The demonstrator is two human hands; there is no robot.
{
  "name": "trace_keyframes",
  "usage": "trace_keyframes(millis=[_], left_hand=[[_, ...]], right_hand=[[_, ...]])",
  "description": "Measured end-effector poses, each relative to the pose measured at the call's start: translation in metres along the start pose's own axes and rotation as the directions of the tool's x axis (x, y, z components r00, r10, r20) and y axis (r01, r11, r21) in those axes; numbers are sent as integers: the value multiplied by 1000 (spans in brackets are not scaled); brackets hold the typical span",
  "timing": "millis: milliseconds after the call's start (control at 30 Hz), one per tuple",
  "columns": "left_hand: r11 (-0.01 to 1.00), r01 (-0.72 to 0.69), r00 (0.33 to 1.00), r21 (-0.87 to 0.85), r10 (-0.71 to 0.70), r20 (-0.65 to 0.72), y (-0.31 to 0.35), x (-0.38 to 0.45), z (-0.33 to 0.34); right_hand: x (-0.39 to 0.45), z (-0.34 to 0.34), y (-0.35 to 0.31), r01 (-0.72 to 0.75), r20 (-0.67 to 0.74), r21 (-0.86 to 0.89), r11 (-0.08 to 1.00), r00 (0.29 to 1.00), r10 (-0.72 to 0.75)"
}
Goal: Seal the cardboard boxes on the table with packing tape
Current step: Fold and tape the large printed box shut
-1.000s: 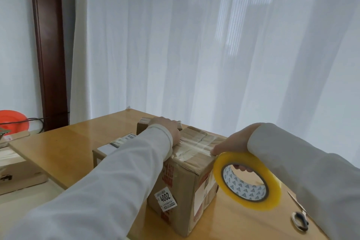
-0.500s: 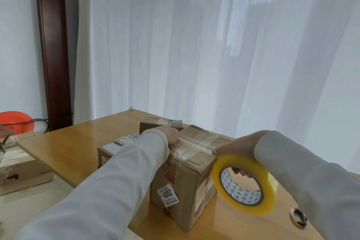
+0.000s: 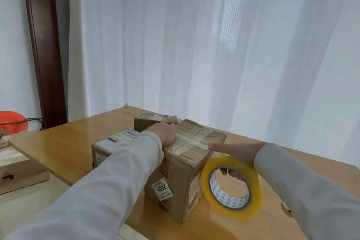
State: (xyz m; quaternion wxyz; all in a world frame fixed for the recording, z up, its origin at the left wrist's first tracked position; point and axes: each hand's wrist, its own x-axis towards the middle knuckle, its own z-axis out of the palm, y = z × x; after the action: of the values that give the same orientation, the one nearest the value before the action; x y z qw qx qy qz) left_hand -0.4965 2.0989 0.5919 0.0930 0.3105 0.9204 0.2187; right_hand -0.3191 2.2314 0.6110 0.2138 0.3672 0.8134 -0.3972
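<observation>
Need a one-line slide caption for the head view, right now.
Left hand presses tape on the cardboard box; right hand holds the yellow tape roll beside it.

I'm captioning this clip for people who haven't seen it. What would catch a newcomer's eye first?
The big yellow tape roll, gripped by the right hand at the near box's right edge. Next, that cardboard box at the table's middle, its top crossed by a clear tape strip the left hand presses down.
</observation>
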Motion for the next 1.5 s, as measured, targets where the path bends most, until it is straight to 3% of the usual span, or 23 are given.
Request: trace_keyframes(millis=[133, 367, 433, 500, 567, 633, 700, 767, 800, 900, 1033, 1267, 1367, 1500], left_hand=[[992, 61, 995, -112, -52, 83, -12, 3, -5], [932, 61, 988, -356, -6, 152, -35, 10, -3], [872, 96, 985, -479, -12, 175, -37, 9, 0], [735, 186, 966, -652, -17, 257, -41, 3, 0], [680, 238, 949, -694, -10, 315, -42, -6, -2], [820, 127, 979, -559, -11, 206, -39, -8, -5], [968, -110, 994, -224, 104, -41, -31, -11, -7], [957, -281, 927, 78, 291, -237, -20, -21, -3], [924, -355, 889, 139, 380, -257, -16, -26, 0], [878, -472, 859, 72, 477, -185, -14, -45, 7], [892, -390, 896, 228, 425, -132, -9, -69, 8], [871, -300, 954, 388, 267, 137, 8, -89, 6], [848, -319, 948, 424, 281, 151, 7, -88, 7], [866, -312, 950, 390, 295, 106, 5, -84, 10]], right_hand=[[1, 3, 2, 36, -12, 26, 999, 999, -35], [1, 5, 1, 23, -85, 3, 1000, 996, -22], [0, 5, 1, 24, -104, -8, 1000, 994, -24], [-1, 6, 0, 30, -119, -10, 999, 992, -31], [-2, 7, -1, 35, -142, -27, 999, 989, -38], [-4, 7, -4, 35, -167, -32, 999, 985, -40], [-5, 7, -6, 25, -175, -24, 999, 984, -29], [-6, 8, -5, 13, -178, -22, 1000, 984, -17], [-6, 9, -4, 11, -182, -15, 1000, 983, -13], [-7, 12, 4, 29, -179, 46, 999, 984, -20], [-6, 14, 12, 37, -201, 102, 994, 980, -16], [-6, 18, 16, 37, -254, 141, 989, 967, 0], [0, 21, 22, 91, -256, 212, 973, 966, -35], [4, 21, 33, 200, -143, 362, 910, 977, -158]])
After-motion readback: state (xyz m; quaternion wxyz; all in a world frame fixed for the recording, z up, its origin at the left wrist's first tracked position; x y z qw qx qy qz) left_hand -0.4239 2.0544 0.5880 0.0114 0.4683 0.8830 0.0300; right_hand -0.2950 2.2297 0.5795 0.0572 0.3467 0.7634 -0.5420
